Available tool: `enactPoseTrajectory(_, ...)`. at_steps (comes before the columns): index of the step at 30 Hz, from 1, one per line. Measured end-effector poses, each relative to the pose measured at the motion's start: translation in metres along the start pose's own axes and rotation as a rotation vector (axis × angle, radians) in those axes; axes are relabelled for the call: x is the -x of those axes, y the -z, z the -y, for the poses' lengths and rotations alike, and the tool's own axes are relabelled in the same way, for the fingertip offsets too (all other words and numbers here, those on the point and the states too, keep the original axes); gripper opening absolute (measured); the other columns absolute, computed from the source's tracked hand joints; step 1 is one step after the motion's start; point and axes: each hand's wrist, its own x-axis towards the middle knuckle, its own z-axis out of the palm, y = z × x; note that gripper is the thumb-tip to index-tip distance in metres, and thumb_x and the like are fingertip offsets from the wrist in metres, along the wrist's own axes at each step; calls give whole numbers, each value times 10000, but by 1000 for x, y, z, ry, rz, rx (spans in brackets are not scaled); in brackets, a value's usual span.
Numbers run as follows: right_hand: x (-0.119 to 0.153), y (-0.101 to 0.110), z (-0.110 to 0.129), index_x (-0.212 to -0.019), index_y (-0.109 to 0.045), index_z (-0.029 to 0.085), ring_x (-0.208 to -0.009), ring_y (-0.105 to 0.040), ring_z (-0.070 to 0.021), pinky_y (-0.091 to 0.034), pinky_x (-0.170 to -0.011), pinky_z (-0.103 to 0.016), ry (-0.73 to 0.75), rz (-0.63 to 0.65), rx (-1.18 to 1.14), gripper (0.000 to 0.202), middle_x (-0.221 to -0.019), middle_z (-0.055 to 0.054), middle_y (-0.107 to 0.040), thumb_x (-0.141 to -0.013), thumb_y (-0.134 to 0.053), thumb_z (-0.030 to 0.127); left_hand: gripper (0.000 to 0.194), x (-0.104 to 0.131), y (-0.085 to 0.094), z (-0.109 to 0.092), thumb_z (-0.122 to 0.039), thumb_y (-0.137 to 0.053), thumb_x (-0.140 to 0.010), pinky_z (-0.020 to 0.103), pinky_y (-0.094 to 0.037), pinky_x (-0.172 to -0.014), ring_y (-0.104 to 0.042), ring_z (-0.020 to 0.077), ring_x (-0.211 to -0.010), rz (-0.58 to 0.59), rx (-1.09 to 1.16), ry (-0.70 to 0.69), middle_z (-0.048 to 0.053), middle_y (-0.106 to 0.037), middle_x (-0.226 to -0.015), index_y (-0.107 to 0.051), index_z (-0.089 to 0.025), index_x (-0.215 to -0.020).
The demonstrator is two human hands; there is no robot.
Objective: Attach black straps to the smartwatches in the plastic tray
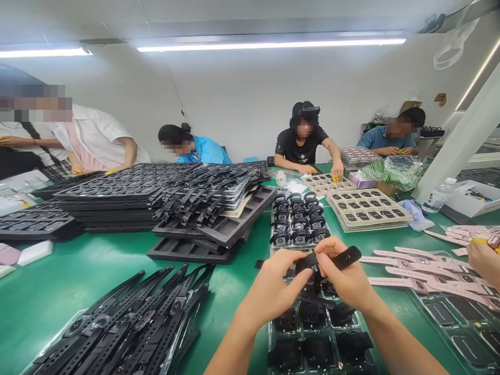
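Both hands are together at the centre, over a clear tray [269, 341] of black watches. My left hand [273, 284] pinches a black watch strap [307, 263] between thumb and fingers. My right hand [346, 276] is closed on the same strapped piece, whose rounded black end [348, 257] sticks out to the right past the fingers. The fingertips of both hands nearly meet, and the part between them is mostly hidden. Just beyond the hands, looped black watches [300, 225] stand in rows in another tray.
Black strapped watches [133, 323] lie on a tray at left front. Stacked black foam trays [113, 200] stand behind. Pink-strapped watches [429, 276] and another person's hand [484, 260] are at right. A beige tray stack [367, 208] and bottle [439, 195] stand farther back. Several people sit opposite.
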Motion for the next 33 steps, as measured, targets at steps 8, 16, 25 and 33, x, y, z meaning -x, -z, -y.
enactPoseTrajectory(8, 7, 6, -1, -1281, -508, 267, -706, -502, -186, -461, -718, -333, 15, 124, 122, 460, -805, 4, -535, -1008, -407, 623, 251, 0, -17, 11, -278, -670, -911, 356, -538, -940, -698, 231, -1010, -156, 208, -3, 63, -764, -1115, -733, -240, -1151)
enactPoseTrajectory(16, 12, 2, 2, -796, -594, 221, -620, -467, -177, -374, -604, -308, 228, -95, 337, 477, -699, -11, -543, -1075, -280, 448, 391, -5, -31, 12, -459, -770, -836, 275, -585, -768, -709, 170, -820, -262, 1010, 80, 65, -767, -934, -704, -201, -1122)
enactPoseTrajectory(25, 7, -8, -5, -664, -526, 210, -606, -501, -163, -384, -563, -271, -52, -103, 209, 528, -637, -6, -548, -1066, -314, 480, 352, -4, -50, 8, -432, -819, -789, 242, -561, -673, -657, 133, -698, -223, 1071, 104, 44, -739, -868, -764, -201, -1049)
enactPoseTrajectory(33, 8, -8, -12, -665, -452, 220, -606, -397, -150, -321, -562, -280, -45, -158, 248, 488, -632, 23, -457, -1052, -335, 492, 343, -4, -47, 6, -419, -846, -749, 271, -572, -778, -687, 183, -843, -264, 878, 151, 72, -771, -961, -794, -207, -1014)
